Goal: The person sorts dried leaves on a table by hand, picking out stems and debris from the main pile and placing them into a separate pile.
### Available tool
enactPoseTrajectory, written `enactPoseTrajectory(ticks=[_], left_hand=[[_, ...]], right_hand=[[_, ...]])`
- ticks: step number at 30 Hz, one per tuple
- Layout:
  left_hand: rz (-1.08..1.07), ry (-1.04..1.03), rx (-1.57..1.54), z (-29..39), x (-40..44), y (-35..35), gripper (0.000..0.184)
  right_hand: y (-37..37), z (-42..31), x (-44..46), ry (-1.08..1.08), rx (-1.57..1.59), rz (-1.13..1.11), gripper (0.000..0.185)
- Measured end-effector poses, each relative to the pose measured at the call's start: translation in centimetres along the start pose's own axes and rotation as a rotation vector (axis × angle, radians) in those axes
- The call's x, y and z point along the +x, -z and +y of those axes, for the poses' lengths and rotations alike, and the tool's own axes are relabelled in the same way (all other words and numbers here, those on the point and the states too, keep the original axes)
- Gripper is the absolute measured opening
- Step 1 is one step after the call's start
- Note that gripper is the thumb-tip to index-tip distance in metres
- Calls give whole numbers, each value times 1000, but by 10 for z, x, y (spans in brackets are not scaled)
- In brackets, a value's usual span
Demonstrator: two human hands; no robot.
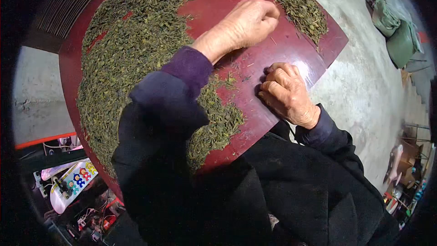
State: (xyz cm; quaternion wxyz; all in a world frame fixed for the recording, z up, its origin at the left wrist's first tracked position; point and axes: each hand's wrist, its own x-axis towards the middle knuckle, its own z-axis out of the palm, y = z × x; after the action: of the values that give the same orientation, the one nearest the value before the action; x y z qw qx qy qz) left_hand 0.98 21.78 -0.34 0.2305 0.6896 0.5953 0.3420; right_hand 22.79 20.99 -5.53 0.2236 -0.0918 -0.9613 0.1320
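A large spread of dried green leaves that look like tea (136, 50) covers the left part of the dark red tabletop (255, 70). My left hand (250, 22) reaches across the table, its fingers curled closed, just left of a small separate pile of leaves (306, 16) at the far corner. Whatever its fingers hold is hidden. Close to the table's near right edge, my right hand (289, 92) rests with its fingers curled under. I cannot make out anything inside it. Loose leaf bits (230, 82) lie between the main spread and my right hand.
Concrete floor (359, 95) lies beyond the table's right edge. Green sacks (400, 43) stand at the far right. At the lower left are a white skateboard (68, 191) with cartoon figures and a clutter of cables and parts (98, 221).
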Motion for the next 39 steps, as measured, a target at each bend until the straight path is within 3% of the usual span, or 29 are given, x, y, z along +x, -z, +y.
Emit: enactPoseTrajectory(ticks=[2, 8, 13, 18, 22, 27, 30, 32, 34, 37, 39], left_hand=[[44, -146, -7, 0, 4, -4, 22], [-225, 96, 305, -6, -48, -6, 10], [-8, -216, 408, -11, -65, -24, 8], [111, -323, 490, -11, -68, -37, 8], [70, -305, 645, -5, -69, -40, 9], [83, -319, 588, -19, -69, -41, 9], [85, -295, 614, -16, -44, -24, 8], [77, -139, 372, -5, -7, -7, 11], [183, -225, 194, 0, 24, -1, 16], [198, -303, 161, 1, 30, 3, 27], [306, -396, 97, -24, 29, 5, 33]], right_hand=[[-1, 1, -4, 9, 5, 7, 15], [-4, -1, -4, -5, 63, 34, 15], [1, -1, -2, -13, 81, 15, 16], [10, 14, 0, -88, -26, -78, 34], [7, 36, 7, -58, -358, -87, 58], [12, 50, 18, -52, -317, -258, 71], [13, 72, 23, -75, -445, -239, 71], [15, 81, 23, -83, -571, -228, 71], [25, 82, 21, -115, -602, -221, 72], [41, 82, 18, -221, -682, -210, 75], [32, 72, 15, -178, -627, -230, 75]])
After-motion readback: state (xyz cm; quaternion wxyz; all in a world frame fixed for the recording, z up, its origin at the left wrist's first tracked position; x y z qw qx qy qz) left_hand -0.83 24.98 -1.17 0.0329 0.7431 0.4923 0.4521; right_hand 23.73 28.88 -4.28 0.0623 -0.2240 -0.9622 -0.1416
